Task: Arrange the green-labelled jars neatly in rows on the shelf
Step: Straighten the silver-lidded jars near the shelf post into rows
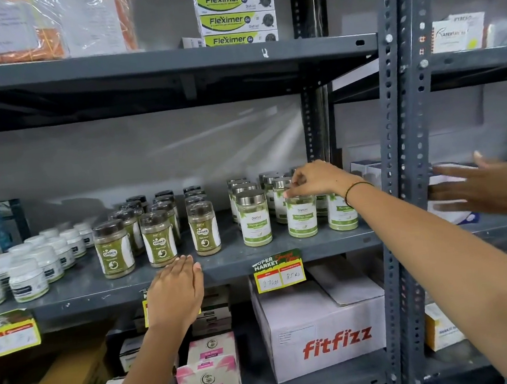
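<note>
Several green-labelled jars with silver lids stand in rows on the right part of the grey middle shelf (283,252). The front row holds three: a left jar (255,222), a middle jar (301,216) and a right jar (342,215). My right hand (316,179) reaches in from the right, and its fingertips pinch the lid of the middle jar. My left hand (175,292) lies flat on the shelf's front edge, holding nothing, just below the brown-lidded jars.
Brown-lidded green jars (157,238) stand in rows to the left, with white tubs (28,278) beyond them. Price tags (280,273) hang from the shelf edge. A steel upright (399,177) bounds the right side; another person's hand (490,189) reaches past it. Boxes (321,330) sit below.
</note>
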`<state>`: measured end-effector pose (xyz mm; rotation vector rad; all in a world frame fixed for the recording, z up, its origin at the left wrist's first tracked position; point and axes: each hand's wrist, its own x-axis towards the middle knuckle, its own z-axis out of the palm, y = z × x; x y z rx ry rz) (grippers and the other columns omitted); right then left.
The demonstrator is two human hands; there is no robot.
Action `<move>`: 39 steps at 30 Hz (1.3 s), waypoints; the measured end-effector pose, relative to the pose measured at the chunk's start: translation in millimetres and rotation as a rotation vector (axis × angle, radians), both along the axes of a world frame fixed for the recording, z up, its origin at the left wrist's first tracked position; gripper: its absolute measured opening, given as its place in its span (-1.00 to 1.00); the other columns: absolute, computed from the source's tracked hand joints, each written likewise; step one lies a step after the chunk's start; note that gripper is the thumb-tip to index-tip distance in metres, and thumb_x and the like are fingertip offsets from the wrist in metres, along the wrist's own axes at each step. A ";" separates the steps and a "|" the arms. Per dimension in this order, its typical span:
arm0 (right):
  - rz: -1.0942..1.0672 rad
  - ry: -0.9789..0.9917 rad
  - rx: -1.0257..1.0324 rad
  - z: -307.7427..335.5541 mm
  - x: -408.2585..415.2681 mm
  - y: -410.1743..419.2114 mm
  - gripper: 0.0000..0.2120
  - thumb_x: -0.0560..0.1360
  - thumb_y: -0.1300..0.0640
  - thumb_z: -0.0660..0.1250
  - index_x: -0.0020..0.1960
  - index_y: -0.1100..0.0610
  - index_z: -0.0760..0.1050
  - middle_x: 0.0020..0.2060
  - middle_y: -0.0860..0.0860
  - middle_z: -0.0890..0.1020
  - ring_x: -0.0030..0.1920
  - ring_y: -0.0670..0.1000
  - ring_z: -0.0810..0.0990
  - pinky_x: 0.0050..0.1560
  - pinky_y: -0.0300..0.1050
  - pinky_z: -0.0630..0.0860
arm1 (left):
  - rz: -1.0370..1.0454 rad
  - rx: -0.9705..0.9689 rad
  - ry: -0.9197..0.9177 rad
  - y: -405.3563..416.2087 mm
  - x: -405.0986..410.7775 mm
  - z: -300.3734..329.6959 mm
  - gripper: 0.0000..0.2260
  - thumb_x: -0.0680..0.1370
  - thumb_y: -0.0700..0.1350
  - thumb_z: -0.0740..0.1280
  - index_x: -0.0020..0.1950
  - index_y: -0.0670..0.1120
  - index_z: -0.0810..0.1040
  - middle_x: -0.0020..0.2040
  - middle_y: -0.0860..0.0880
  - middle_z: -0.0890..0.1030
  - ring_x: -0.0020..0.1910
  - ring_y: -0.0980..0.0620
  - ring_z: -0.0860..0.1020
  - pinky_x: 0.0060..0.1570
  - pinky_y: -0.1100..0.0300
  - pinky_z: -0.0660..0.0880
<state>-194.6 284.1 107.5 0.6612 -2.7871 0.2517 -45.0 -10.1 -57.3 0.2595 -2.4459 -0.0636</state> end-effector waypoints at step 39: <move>0.388 0.143 -0.232 14.3 41.2 -108.6 -0.48 0.51 -0.16 0.36 0.36 0.10 0.49 0.28 0.05 0.59 0.26 0.03 0.55 0.21 -0.13 0.46 | -0.005 0.017 0.037 -1.4 -3.5 -2.0 -0.61 0.60 0.00 0.08 0.21 -0.18 0.57 0.19 -0.15 0.62 0.20 -0.08 0.55 0.24 0.01 0.43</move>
